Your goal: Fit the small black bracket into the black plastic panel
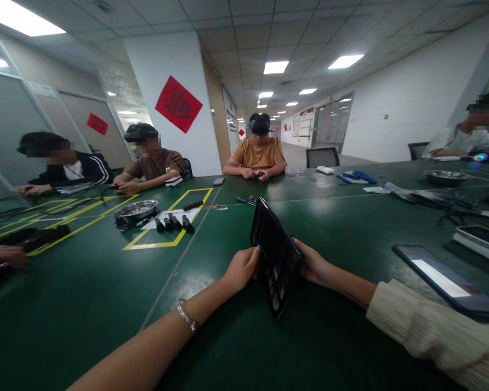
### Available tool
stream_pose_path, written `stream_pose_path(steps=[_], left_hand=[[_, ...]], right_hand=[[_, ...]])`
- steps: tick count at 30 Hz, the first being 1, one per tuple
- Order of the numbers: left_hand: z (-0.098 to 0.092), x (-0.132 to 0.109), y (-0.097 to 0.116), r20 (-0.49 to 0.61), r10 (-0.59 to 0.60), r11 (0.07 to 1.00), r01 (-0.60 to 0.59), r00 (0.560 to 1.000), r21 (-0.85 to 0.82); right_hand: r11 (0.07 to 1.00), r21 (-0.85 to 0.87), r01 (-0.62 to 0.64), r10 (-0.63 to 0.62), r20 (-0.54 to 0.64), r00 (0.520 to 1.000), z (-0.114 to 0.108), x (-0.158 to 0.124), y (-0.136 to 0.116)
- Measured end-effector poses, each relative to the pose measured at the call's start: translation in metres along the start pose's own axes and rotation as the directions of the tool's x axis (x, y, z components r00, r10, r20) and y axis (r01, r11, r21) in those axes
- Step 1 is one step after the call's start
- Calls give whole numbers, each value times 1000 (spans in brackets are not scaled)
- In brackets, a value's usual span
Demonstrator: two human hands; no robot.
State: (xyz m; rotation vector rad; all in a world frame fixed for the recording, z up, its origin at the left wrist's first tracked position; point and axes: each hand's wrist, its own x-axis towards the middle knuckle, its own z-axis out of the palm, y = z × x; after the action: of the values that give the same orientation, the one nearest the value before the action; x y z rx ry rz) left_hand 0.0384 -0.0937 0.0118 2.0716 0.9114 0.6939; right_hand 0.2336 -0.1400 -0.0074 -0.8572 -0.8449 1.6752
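Observation:
A flat black rectangular panel (pixel 276 255) stands tilted on edge above the green table, its glossy face turned to the left. Rows of squarish patches show dimly on that face; whether it is a screen or a tray with cells, I cannot tell. My left hand (pixel 242 270) grips its near-left side, thumb pressed on the face. On the opposite side my right hand (pixel 315 265) holds the back edge, with most of its fingers hidden behind the panel. A silver bracelet (pixel 186 315) circles my left wrist.
A smartphone (pixel 444 277) with a lit screen lies at the right. Several black cylindrical parts (pixel 174 222) stand by a metal bowl (pixel 140 210) on the left. Pliers (pixel 246 200) lie beyond the panel. Several people sit around the table; one person's hand (pixel 6 255) reaches in at the left edge.

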Motion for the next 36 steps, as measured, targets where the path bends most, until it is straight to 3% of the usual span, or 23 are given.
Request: stream_pose_path(steps=[5, 36], left_hand=[[-2, -2, 3, -22, 52, 999, -52, 998, 15], [0, 0, -4, 18, 28, 999, -28, 999, -20]], right_hand=[[1000, 3, -3, 3, -2, 1000, 1, -1, -1], [999, 24, -32, 33, -48, 998, 9, -7, -6]])
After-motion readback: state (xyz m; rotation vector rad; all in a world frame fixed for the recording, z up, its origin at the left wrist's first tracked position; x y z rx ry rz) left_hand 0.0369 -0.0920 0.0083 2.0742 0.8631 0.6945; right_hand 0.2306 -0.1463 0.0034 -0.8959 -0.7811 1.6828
